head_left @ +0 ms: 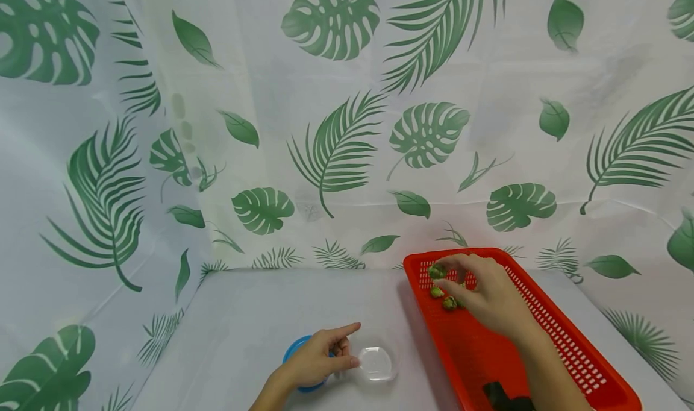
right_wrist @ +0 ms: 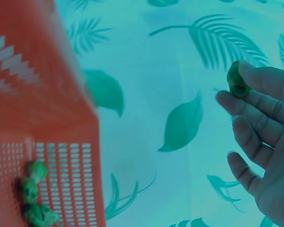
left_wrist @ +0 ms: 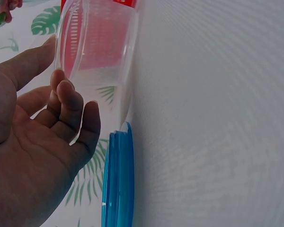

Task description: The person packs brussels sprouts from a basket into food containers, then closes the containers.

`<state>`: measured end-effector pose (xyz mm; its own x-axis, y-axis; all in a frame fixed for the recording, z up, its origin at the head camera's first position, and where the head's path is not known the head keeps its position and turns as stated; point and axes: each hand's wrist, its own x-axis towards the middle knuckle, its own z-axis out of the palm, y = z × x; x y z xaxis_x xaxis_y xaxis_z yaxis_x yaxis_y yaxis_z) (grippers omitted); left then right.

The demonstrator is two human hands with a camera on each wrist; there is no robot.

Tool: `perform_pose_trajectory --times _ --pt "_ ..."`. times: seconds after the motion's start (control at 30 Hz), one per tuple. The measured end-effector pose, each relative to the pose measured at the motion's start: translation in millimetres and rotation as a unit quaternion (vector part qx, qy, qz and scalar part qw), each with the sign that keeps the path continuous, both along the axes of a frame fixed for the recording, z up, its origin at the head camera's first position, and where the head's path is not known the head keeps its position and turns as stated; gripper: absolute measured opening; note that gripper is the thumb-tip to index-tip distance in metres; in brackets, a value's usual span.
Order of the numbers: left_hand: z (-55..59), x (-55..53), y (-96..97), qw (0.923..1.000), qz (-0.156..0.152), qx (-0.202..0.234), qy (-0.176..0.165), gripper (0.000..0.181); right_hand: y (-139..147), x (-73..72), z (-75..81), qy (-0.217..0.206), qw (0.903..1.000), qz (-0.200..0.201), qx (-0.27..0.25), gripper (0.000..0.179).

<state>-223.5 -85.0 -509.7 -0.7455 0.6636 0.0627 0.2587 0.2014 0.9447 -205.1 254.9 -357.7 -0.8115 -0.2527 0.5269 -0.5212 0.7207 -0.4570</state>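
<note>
In my right grip (head_left: 484, 287), the thumb and fingertips are pinched on one small, round green bud that looks like a Brussels sprout (right_wrist: 238, 81). Just beyond, at the far end of a red plastic basket (head_left: 461, 354), lie more sprouts (right_wrist: 28, 190), grouped close together. My left grip (head_left: 318, 357) is relaxed and pinches nothing, its forefinger stretched out; thumb and fingertips lie at the rim of a clear plastic container (head_left: 376, 363), perhaps touching it. A round blue lid (left_wrist: 118, 182) lies flat beside the container on the white worktop (head_left: 244, 320). Leaf-printed sheeting (head_left: 347, 230) hangs behind everything.

I judge this to be the lifting step, with one sprout picked up and the others remaining in the basket. The next move seems to call for a gentle, steady pinch and enough height to clear the basket's rim.

From the head, the held sprout overlaps the basket; the right wrist view shows it well apart from the basket's wall, and shows about four sprouts, some of which my hand hides from above. Only the left wrist view shows the container's see-through side and the lid edge-on.
</note>
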Motion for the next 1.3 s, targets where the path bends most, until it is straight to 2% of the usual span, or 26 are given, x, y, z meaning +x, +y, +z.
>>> perform_pose_trajectory --times 0.2,0.4,0.6,0.77,0.97,1.3 --pt "0.2 -0.6 1.1 1.0000 -0.002 -0.002 0.003 0.068 -13.2 18.1 -2.2 0.031 0.9988 -0.038 -0.004 0.031" --pt "1.2 -0.6 1.8 1.0000 0.000 0.000 0.002 0.068 -25.1 28.2 -5.7 0.044 0.9968 -0.065 -0.010 0.031" --pt "0.9 -0.2 1.5 1.0000 -0.001 0.001 0.004 0.068 -38.2 34.5 -9.7 0.073 0.9952 -0.048 -0.045 0.034" --pt "1.2 -0.2 2.3 1.0000 0.000 0.001 0.004 0.068 -48.2 38.7 -14.3 0.073 0.9943 -0.053 -0.056 0.038" --pt "1.8 -1.0 2.0 0.9999 -0.003 -0.003 0.010 0.068 -54.7 41.9 -18.6 0.069 0.9939 -0.072 -0.049 0.038" --pt "-0.3 -2.7 -2.4 1.0000 -0.005 0.001 0.007 0.068 -75.4 43.0 -26.1 0.077 0.9946 -0.063 -0.029 0.036"
